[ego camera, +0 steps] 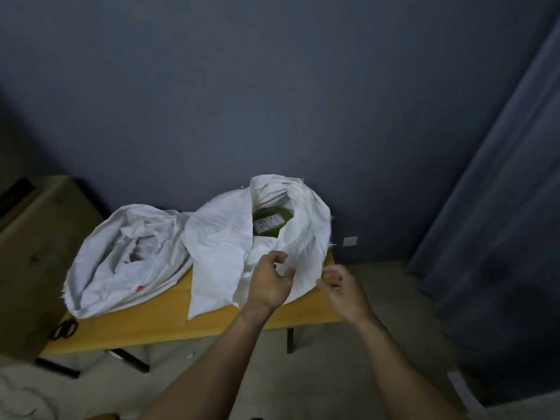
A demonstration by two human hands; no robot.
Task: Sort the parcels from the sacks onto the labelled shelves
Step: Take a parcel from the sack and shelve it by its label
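Trouble can come first from the open sack [218,237] in the middle of the frame, which stands loosely on the yellow tabletop [169,322] with its lower flap lying close to the front edge. The green parcel [271,222], with a white label, lies deep inside the sack's mouth, on the wall side, and no shelves are in view. The left hand [268,283] is at the front cloth of this sack with its fingers half curled; I cannot tell if it pinches the cloth or only touches it. The right hand [342,286] is blurred, just beside the sack's lower right edge, and its state I also cannot tell. If the hands pull the cloth toward the bottom of the frame instead of reaching for the parcel, I think the whole sack may slide off the front edge. The thin cloth probably folds back easily and hides the label, so a parcel could go to a wrong shelf. The second sack [100,268], at the left of the frame, touches the first and could be dragged with it, toward the dark scissors [64,327] at the tabletop's lower left corner.
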